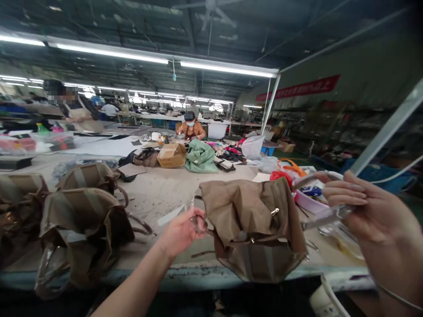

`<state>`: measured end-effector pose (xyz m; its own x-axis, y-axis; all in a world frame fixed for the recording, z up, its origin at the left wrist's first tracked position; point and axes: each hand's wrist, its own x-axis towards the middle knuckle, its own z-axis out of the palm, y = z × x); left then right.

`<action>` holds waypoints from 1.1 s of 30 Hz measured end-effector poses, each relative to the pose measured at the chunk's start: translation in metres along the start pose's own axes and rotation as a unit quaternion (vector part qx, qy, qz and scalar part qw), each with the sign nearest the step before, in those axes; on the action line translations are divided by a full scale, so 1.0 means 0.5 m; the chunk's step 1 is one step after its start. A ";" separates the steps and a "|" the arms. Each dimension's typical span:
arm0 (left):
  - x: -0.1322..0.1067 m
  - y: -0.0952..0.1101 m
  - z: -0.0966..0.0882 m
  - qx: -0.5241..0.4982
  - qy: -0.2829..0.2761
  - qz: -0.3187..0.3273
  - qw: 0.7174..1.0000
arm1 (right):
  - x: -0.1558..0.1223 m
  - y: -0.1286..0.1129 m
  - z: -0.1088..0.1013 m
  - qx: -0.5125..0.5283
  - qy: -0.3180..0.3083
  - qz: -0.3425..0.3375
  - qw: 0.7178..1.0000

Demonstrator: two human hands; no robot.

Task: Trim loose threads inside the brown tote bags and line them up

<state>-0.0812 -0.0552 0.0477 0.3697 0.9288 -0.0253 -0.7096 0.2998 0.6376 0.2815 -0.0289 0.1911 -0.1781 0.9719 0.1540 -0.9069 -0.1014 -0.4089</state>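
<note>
A brown handbag [254, 215] hangs between my hands above the front edge of the table, with a small metal clasp on its side. My left hand [183, 231] is closed round a handle at the bag's left side. Out to the right, my right hand [366, 207] grips the other handle [325, 215], which looks wrapped in clear plastic and is pulled away from the bag. The bag's inside is hidden from me.
Several similar brown bags [82, 211] stand on the table at left. Farther back are a cardboard box [172, 155], green cloth [200, 156] and a seated person [191, 127]. A pink basin [310, 200] sits at right, near a metal post [386, 132]. Another person [79, 110] stands at far left.
</note>
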 end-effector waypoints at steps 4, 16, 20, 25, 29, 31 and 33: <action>0.006 0.080 0.074 0.019 0.032 0.097 0.995 | 0.005 0.033 -0.082 -0.101 0.095 0.003 0.990; 0.010 0.169 0.110 0.123 0.104 0.078 0.984 | 0.009 0.076 -0.207 -0.165 0.157 0.024 0.973; 0.033 0.155 0.092 0.197 0.092 0.056 0.975 | 0.028 0.095 -0.170 -0.212 0.134 -0.037 0.967; 0.034 0.172 0.067 0.339 0.032 0.104 0.935 | -0.013 0.140 -0.077 -0.366 -0.005 -0.195 0.910; 0.005 0.139 -0.005 0.343 0.073 0.072 0.934 | -0.117 0.246 -0.101 -0.618 -0.085 -0.098 0.775; -0.006 0.097 -0.060 0.353 0.144 0.050 0.923 | -0.161 0.327 -0.163 -0.639 -0.143 0.010 0.756; -0.014 0.049 -0.110 0.404 0.204 0.008 0.892 | -0.188 0.409 -0.232 -0.620 -0.206 0.100 0.751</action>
<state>-0.1342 -0.0423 0.0214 -0.0031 0.9827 -0.1853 0.0120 0.1853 0.9826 0.1571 -0.1164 -0.0114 -0.5978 0.7897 0.1379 0.1600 0.2861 -0.9448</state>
